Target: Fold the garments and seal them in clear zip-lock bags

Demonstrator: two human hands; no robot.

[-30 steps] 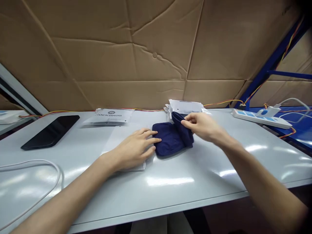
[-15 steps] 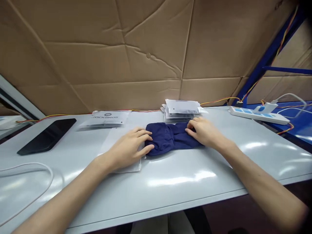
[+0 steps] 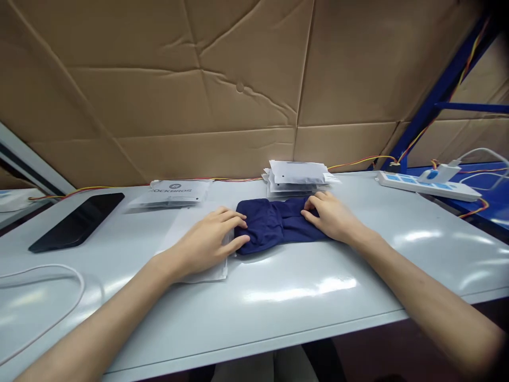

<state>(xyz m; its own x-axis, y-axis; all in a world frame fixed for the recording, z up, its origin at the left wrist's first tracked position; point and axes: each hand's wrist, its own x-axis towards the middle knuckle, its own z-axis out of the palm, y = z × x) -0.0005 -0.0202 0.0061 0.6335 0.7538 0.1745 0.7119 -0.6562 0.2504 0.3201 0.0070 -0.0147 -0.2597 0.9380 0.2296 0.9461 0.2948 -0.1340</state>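
A folded navy blue cloth [image 3: 260, 225] lies flat on the table, slightly gathered across its middle. At its left end rests my left hand [image 3: 212, 236], fingers apart, with the fingertips and thumb touching the edge. My right hand [image 3: 330, 215] is curled over the right end, its thumb and fingers bent onto the fabric; what lies under the palm is hidden. Partly beneath my left hand is a flat white plastic packet [image 3: 209, 274]. Just behind the cloth stands a stack of several white packets [image 3: 300, 174].
White packets with dark print [image 3: 175, 192] lie at the back left, near a black phone [image 3: 79, 222]. A white cable [image 3: 81, 289] loops at the left. On the right sits a power strip [image 3: 427, 185] with a plug in it. Cardboard [image 3: 238, 106] walls the back of the glossy table [image 3: 286, 318].
Both hands and the cloth hold nearly the same places. The view has shifted very slightly.
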